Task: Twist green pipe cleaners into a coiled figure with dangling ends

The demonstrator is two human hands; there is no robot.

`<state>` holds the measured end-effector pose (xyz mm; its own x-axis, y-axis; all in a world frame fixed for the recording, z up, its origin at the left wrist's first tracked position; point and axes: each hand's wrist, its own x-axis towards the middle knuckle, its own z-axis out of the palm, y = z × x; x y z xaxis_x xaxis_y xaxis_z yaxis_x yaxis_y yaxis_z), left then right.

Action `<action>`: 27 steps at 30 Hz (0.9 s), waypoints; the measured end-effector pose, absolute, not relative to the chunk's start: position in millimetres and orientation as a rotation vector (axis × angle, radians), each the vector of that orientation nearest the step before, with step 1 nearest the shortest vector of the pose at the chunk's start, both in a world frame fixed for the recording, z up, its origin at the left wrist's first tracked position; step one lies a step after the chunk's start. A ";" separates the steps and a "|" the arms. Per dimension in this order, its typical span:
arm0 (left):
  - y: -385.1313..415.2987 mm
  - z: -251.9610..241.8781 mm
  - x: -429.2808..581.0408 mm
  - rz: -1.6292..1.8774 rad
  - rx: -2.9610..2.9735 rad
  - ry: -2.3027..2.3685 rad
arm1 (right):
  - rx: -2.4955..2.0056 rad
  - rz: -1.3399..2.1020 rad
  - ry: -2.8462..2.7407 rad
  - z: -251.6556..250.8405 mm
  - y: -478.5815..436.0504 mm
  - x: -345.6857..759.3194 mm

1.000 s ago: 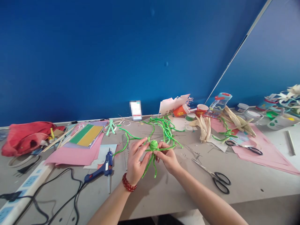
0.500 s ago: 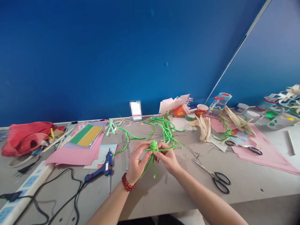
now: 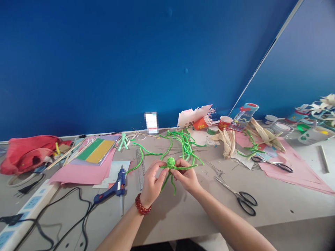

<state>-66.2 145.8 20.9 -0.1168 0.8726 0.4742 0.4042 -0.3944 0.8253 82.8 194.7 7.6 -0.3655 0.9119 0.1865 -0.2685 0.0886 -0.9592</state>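
Both my hands meet at the middle of the table around a green pipe-cleaner figure [image 3: 171, 162], a coiled round head with loose legs hanging below. My left hand [image 3: 152, 183], with a red bead bracelet on its wrist, pinches the figure from the left. From the right, my right hand [image 3: 186, 176] pinches it with closed fingers. Behind the figure lies a loose heap of green pipe cleaners [image 3: 183, 143].
A blue glue gun [image 3: 114, 185] with black cable lies to the left, beside pink paper sheets [image 3: 82, 171] and a ruler [image 3: 140, 164]. Black-handled scissors [image 3: 242, 200] lie to the right. Red paper cups [image 3: 203, 122], dried husks [image 3: 228, 141] and a red cloth [image 3: 28, 150] crowd the back.
My left fingers have curled in closer onto the figure, and both hands have shifted slightly; the hanging legs look shorter and more tucked.
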 end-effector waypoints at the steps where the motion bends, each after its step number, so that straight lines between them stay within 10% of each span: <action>1: 145.6 20.7 -66.5 1.519 1.733 1.411 | -0.706 1.466 -1.370 7.7 194.6 82.9; 27: 152.9 20.6 -70.2 1.312 1.273 1.219 | -0.756 1.559 -1.226 6.8 193.2 80.6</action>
